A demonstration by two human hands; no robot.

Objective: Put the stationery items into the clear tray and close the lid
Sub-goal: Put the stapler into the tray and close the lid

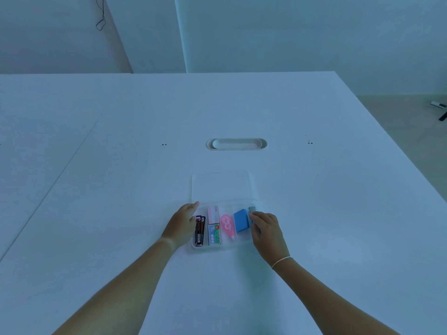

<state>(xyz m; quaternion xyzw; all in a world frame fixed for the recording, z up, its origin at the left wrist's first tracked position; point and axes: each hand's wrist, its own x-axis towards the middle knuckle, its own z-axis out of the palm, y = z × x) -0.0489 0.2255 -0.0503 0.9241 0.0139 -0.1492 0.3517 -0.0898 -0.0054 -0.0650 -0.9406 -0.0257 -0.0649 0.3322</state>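
A clear tray [242,246] was seen lying on a white table [96,189], just in front of the person, with its transparent lid [220,184] folded back flat on the tabletop on the far side, still open. Inside the tray, several stationery items were laid side by side: two dark lead cases [199,230] at the left end, a pale pink box [213,214] with a box of staples [214,234] directly in front of it, a pink correction tape [227,225] near the middle, and a blue block [241,220] toward the right. A small grey item [251,209] was visible at the tray's far right corner, too small to be identified. The left hand [182,223] was placed against the tray's left end, fingers loosely extended along its edge and nothing grasped. The right hand [266,228] was set at the tray's right end, fingers curled downward beside the blue block; whether anything was pinched beneath them could not be told. A thin white band [280,262] was worn on the right wrist. Farther across the table, an oval cable port [236,144] was set into the surface, well apart from the tray. Beyond the table edge, plain white partitions [290,32] were seen, with a dark cord [101,20] hanging at the upper left.
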